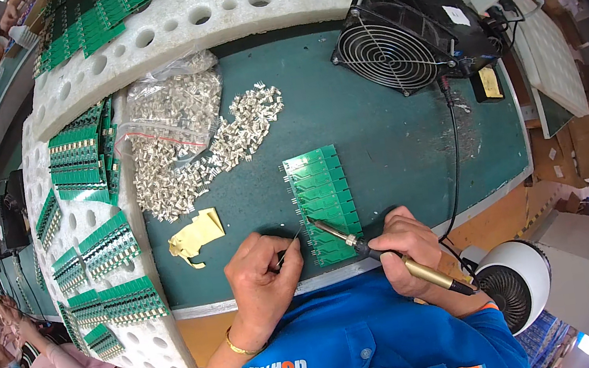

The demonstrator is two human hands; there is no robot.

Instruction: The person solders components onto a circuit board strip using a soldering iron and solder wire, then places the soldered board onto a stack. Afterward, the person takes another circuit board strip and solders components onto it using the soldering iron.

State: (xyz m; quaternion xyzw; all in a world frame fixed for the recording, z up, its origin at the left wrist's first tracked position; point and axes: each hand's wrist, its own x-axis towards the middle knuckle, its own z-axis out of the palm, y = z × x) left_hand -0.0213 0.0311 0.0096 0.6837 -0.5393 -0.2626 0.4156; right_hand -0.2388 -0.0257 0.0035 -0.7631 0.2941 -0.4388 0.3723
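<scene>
A green circuit board panel [324, 187] lies on the dark green mat just in front of me, with a row of small pins along its left edge. My right hand [407, 247] is closed around the handle of a soldering iron [427, 271]. The iron slants across the panel, and its tip is at the left edge near the pins; contact is hard to make out. Left of the panel, my left hand [264, 275] pinches a thin strand that looks like solder wire [290, 247]. The strand points toward the panel's pin edge.
Small white connectors [248, 124] are heaped beyond my left hand, beside a clear bag [174, 107]. Yellow paper [196, 235] lies nearer. White foam [159, 346] holds finished-looking boards at left. A black fan [396, 49] stands far right; a cord hangs by my right hand. A person sits far left.
</scene>
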